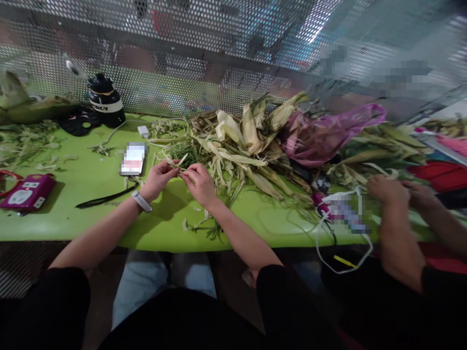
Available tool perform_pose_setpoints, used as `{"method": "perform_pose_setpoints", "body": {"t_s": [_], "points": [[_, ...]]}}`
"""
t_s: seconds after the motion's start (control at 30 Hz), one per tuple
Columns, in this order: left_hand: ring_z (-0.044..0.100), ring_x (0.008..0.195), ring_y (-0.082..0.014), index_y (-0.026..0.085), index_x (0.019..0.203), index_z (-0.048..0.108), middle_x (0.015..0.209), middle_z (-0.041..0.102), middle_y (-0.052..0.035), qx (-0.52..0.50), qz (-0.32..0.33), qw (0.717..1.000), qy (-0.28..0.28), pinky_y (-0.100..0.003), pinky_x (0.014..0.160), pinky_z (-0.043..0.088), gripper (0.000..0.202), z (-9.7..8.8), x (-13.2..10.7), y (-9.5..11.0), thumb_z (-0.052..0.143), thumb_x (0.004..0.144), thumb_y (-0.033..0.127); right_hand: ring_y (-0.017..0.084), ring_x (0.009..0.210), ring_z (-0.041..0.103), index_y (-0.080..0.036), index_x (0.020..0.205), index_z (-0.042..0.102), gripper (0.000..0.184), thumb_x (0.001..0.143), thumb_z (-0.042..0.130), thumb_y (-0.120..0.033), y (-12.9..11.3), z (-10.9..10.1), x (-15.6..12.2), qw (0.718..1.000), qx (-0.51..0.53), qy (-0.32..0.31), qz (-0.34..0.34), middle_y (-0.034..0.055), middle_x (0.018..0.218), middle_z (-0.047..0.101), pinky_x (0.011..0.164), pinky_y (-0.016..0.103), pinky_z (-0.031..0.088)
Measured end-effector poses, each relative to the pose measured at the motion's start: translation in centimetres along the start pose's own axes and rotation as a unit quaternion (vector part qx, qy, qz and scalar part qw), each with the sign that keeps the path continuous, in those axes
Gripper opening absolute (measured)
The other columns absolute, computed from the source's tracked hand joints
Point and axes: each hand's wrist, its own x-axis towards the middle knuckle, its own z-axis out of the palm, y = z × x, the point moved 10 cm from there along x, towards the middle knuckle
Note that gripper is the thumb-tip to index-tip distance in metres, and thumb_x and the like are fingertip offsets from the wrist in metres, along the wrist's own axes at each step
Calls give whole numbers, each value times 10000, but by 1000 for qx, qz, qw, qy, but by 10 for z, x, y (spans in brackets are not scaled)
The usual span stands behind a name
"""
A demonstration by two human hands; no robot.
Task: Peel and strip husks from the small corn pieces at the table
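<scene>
My left hand and my right hand meet over the green table, with thumbs and fingertips pinched close together. Between them runs a thin pale strip of corn husk, its end sticking up past the fingers. My own fingers partly cover the strip. Just beyond lies a small bundle of fine green strands. A large heap of dried corn husks spreads to the right of my hands. Small husk scraps lie nearer the table's front edge.
A phone with a black strap, a white charger, a dark jar and a purple power box stand leftward. A pink plastic bag rests on husks. At right, a co-worker's hands handle husk near a white cable.
</scene>
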Motion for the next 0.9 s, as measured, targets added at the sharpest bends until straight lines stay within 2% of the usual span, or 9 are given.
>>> {"method": "perform_pose_setpoints", "body": {"t_s": [0.1, 0.23, 0.37, 0.5, 0.63, 0.73, 0.9], "points": [[612, 747, -125, 145, 1083, 684, 751, 659, -11, 46, -7, 999, -26, -272, 766, 480, 358, 5, -2, 1, 746, 764, 295, 255, 1160, 530, -224, 877, 676, 222, 932, 537, -389, -9, -5, 1, 999, -33, 10, -41, 119, 1156, 597, 1041, 419, 396], [579, 734, -117, 163, 1119, 617, 759, 614, 5, 29, 23, 997, -68, -271, 749, 467, 334, 14, -4, 11, 690, 800, 228, 211, 996, 587, -216, 898, 606, 253, 937, 514, -448, -1, 1, 3, 998, 57, -7, -24, 100, 1004, 611, 917, 358, 468], [560, 700, -114, 160, 1005, 586, 746, 582, 15, -15, 34, 995, -89, -281, 741, 465, 229, 19, -6, 16, 645, 784, 166, 175, 868, 584, -214, 884, 557, 301, 916, 524, -511, 5, 3, 4, 992, 122, -14, 7, 59, 919, 595, 833, 314, 471], [591, 787, -138, 156, 935, 595, 808, 597, 2, 1, 27, 995, -91, -307, 818, 474, 146, 19, -7, 16, 614, 793, 184, 146, 795, 594, -212, 901, 541, 302, 917, 520, -512, 5, 6, 3, 985, 167, -35, 30, 25, 863, 607, 778, 282, 465], [614, 878, -170, 150, 953, 608, 890, 638, -24, 6, 13, 995, -99, -353, 901, 476, 184, 21, -6, 13, 629, 826, 281, 153, 800, 606, -196, 906, 558, 285, 920, 527, -479, 0, 2, 4, 984, 176, -27, 3, 40, 870, 621, 776, 292, 471], [618, 873, -166, 154, 954, 615, 883, 656, -26, 3, 20, 995, -93, -342, 886, 476, 237, 20, -5, 12, 692, 799, 317, 152, 777, 604, -186, 919, 574, 277, 929, 513, -456, 3, 4, 4, 981, 192, -37, 6, 45, 865, 630, 757, 296, 476], [617, 822, -135, 162, 948, 647, 858, 662, -16, -38, 11, 998, -57, -322, 859, 486, 254, 12, -2, 8, 735, 771, 321, 140, 731, 596, -192, 941, 575, 289, 899, 555, -477, 15, 8, 2, 971, 227, -32, 59, 24, 825, 631, 710, 282, 479]]}}
